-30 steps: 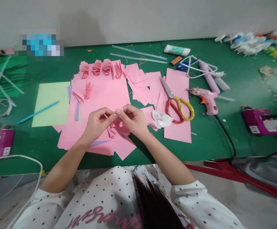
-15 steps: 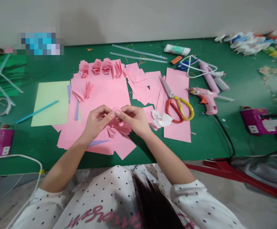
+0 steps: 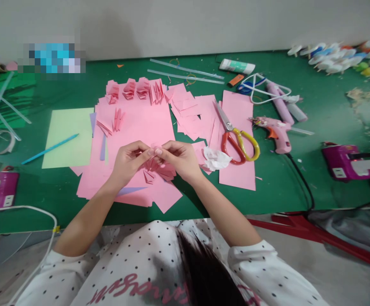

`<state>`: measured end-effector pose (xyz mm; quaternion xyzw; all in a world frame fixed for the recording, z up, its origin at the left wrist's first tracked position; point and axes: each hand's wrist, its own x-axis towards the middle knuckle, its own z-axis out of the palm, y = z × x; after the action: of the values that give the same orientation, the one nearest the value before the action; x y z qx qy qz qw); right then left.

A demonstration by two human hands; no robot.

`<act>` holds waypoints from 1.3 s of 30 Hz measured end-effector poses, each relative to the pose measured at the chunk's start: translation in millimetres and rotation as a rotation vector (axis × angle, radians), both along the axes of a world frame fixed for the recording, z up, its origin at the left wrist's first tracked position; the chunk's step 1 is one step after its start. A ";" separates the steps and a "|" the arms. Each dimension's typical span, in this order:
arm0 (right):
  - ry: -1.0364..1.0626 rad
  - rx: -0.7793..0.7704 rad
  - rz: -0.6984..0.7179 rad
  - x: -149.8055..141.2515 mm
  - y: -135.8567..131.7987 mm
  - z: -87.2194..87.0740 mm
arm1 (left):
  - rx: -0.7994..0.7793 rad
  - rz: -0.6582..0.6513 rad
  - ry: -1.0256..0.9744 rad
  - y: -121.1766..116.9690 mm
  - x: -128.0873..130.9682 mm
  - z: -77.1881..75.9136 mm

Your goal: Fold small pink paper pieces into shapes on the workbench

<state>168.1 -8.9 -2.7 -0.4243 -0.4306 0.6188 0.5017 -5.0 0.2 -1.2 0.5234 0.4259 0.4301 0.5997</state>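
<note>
My left hand point(image 3: 133, 160) and my right hand point(image 3: 180, 159) meet at the fingertips, both closed in a pinch. Between them is a small piece of pink paper point(image 3: 156, 147), mostly covered by my fingers. Beneath lie several folded pink paper pieces point(image 3: 148, 176) on a stack of pink sheets point(image 3: 140, 121). Other folded pink pieces stand along the stack's far edge, among them a fanned bundle point(image 3: 156, 91). A smaller folded bundle point(image 3: 117, 120) rests nearer my left hand. Just right of my right hand is a crumpled white tissue point(image 3: 216, 158).
Scissors point(image 3: 232, 131) with red and yellow handles lie on pink paper at right. Beyond them is a pink glue gun point(image 3: 277, 132) with its black cord. A blue pencil point(image 3: 50, 148) crosses a pale green sheet point(image 3: 70, 123) at left. Clear glue sticks point(image 3: 186, 76) lie behind.
Almost nothing differs. My hands stay pinched together in the same place, with only a very slight shift of the whole view.
</note>
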 end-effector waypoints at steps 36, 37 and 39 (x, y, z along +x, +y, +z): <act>-0.210 0.144 -0.071 1.6 2.3 -7.2 | 0.292 -0.089 0.396 -5.9 6.5 -0.6; -0.213 0.150 -0.094 1.8 2.4 -7.3 | 0.292 -0.089 0.398 -6.4 6.9 -1.2; -0.223 0.163 -0.144 2.2 2.6 -7.2 | 0.291 -0.097 0.392 -6.8 6.2 -3.1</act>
<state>170.3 -6.3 -9.8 -0.4780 -0.5007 0.4936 0.5265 1.2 -6.7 -4.3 0.6973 0.4422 0.3479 0.4441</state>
